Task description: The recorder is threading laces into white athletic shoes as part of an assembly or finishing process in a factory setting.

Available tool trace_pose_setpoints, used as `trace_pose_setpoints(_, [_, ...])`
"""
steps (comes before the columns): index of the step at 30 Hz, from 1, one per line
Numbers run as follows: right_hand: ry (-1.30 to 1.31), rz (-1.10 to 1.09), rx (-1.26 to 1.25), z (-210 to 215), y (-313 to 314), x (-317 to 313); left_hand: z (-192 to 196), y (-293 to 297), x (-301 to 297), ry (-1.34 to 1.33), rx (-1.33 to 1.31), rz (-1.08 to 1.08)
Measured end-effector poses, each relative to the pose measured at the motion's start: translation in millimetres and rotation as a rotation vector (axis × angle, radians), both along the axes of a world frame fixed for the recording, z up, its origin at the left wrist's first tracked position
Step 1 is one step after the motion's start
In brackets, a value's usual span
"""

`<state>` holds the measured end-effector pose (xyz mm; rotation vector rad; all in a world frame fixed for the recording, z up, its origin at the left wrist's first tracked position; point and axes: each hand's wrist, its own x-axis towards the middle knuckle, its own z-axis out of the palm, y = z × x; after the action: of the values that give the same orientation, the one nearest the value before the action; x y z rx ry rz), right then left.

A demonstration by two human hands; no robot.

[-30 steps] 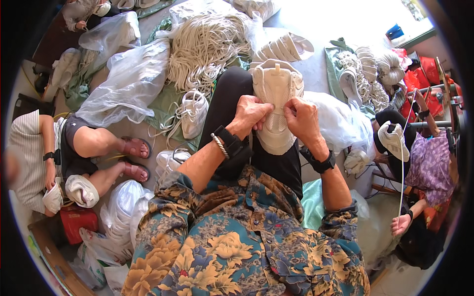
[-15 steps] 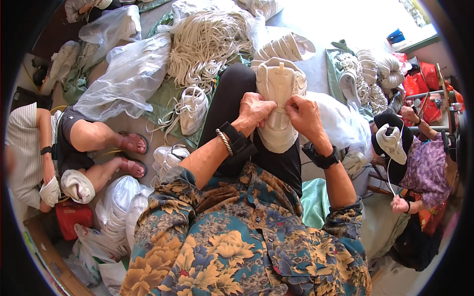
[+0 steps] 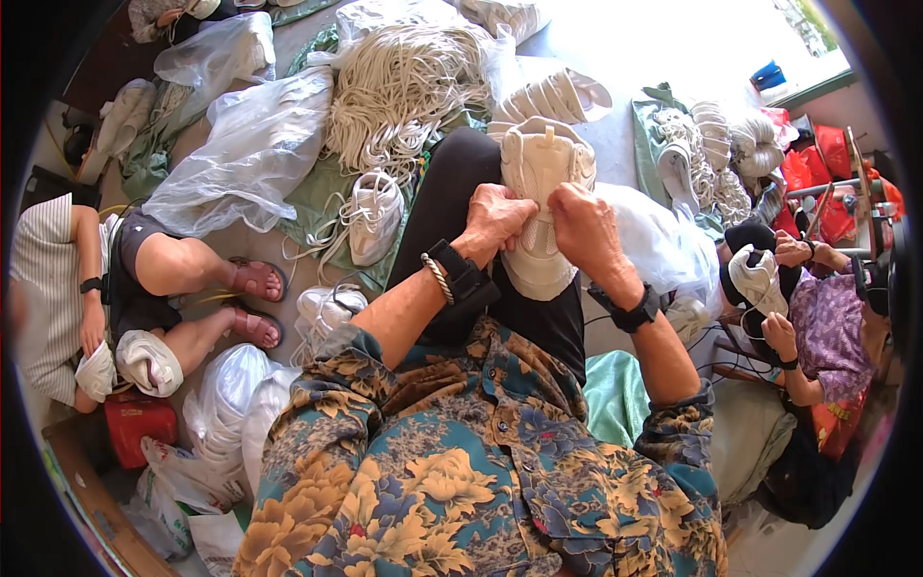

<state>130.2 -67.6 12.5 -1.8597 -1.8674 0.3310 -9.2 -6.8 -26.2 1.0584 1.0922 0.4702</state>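
An off-white sneaker [image 3: 541,274] rests across my dark trouser legs, its toe toward me and its heel loop away. My left hand [image 3: 495,221] is closed at the left edge of its lacing opening, thumb and fingertips pressed together on the upper. Over the middle of that opening my right hand [image 3: 586,229] makes a pinch, its fingertips close to the left ones. Whatever the right fingers hold is too small and hidden to make out. Left of my knee stands another white sneaker [image 3: 373,216] with loose laces.
A big heap of white laces [image 3: 409,91] lies ahead, beside a row of nested shoes [image 3: 548,96]. Plastic-wrapped shoes [image 3: 245,144] fill the left. One person's sandalled foot [image 3: 258,279] reaches in from the left; at right another person handles a white shoe [image 3: 758,279].
My right hand has shifted left, from the shoe's right edge to its middle, near my left fingers. The person at right has brought the lower hand up to their shoe.
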Motion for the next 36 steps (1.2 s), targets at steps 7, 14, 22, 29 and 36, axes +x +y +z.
trace_pose_setpoints(7, [0.126, -0.005, 0.038, -3.3, -1.2, 2.3, 4.0, -2.5, -16.6, -0.142, -0.014, -0.108])
trace_pose_setpoints(14, [0.014, -0.002, 0.03, -4.7, -4.6, 11.9, 13.0, -4.9, -2.7, 0.176, 0.935, -0.127])
trace_pose_setpoints(22, [0.187, -0.002, 0.036, -7.6, -5.4, 19.3, 22.9, 4.0, 7.0, 0.496, 1.214, -0.417])
trace_pose_setpoints(29, [0.297, -0.161, 0.028, -22.8, -35.0, 63.9, 30.4, 23.5, -83.8, 0.669, 1.358, -0.29])
trace_pose_setpoints(36, [0.395, -0.21, -0.275, -65.0, -59.6, 56.5, -47.8, 47.9, -342.3, 1.439, 0.831, 0.036])
